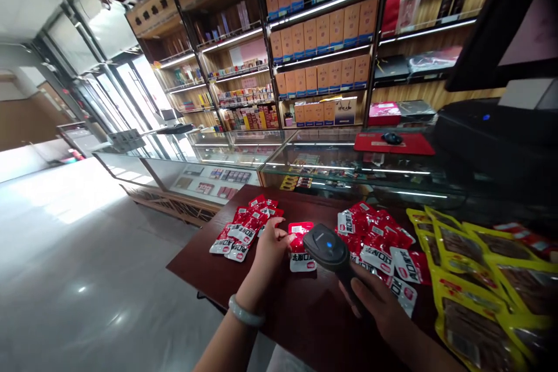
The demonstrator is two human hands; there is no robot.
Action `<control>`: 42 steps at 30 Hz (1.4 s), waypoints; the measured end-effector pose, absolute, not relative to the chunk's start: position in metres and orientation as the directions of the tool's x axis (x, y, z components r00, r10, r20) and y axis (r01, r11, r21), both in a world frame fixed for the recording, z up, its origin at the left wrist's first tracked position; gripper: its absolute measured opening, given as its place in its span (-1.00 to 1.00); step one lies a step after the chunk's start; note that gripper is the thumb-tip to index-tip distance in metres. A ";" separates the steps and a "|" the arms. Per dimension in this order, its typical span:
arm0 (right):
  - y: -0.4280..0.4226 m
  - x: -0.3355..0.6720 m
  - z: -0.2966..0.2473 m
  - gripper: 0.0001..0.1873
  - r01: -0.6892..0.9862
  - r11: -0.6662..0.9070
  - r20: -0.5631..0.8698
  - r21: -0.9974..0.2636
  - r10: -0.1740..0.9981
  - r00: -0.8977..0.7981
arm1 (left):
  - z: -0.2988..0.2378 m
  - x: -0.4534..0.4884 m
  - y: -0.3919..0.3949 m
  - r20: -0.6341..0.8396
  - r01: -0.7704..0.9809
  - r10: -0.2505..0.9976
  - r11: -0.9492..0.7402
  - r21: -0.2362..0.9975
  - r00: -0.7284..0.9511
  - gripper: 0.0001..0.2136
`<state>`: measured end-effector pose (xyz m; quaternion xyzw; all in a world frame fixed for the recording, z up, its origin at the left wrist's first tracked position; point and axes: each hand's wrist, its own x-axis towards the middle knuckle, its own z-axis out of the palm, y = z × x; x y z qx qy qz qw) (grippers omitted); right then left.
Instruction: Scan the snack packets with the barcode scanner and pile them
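Observation:
My right hand (370, 296) is wrapped around the handle of a black barcode scanner (326, 247) with a small blue light on top. Beneath the scanner head lies a red and white snack packet (302, 263), partly covered by it. My left hand (274, 241), a pale bangle on its wrist, pinches the packet's left edge between thumb and fingers. Left of that hand is a loose pile of similar red packets (246, 224). A larger heap of red packets (377, 238) lies just right of the scanner.
Yellow-edged snack bags (473, 302) cover the right side of the dark red table (198, 261). Behind it stand glass display counters (279, 157), with a computer mouse (392, 138) on a red mat (361, 143). A black monitor (475, 46) overhangs at right. Boxed goods fill shelves behind.

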<state>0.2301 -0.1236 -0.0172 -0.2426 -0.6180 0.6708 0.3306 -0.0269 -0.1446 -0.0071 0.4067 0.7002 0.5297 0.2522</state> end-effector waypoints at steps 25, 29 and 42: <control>-0.127 0.230 -0.032 -0.40 -0.149 -0.130 -0.039 -0.980 0.866 -0.498 | 0.001 -0.032 -0.128 0.122 0.807 0.908 0.288 0.515 -0.401 -0.36; -0.128 0.229 -0.031 -0.38 -0.129 -0.166 -0.080 -0.978 0.860 -0.505 | -0.004 -0.043 -0.145 -0.006 0.904 0.919 0.388 0.179 -0.394 -0.23; -0.123 0.232 -0.012 -0.45 -0.106 -0.100 -0.015 -0.989 0.793 -0.609 | 0.011 -0.012 -0.157 0.125 0.918 0.918 0.351 0.184 -0.376 -0.50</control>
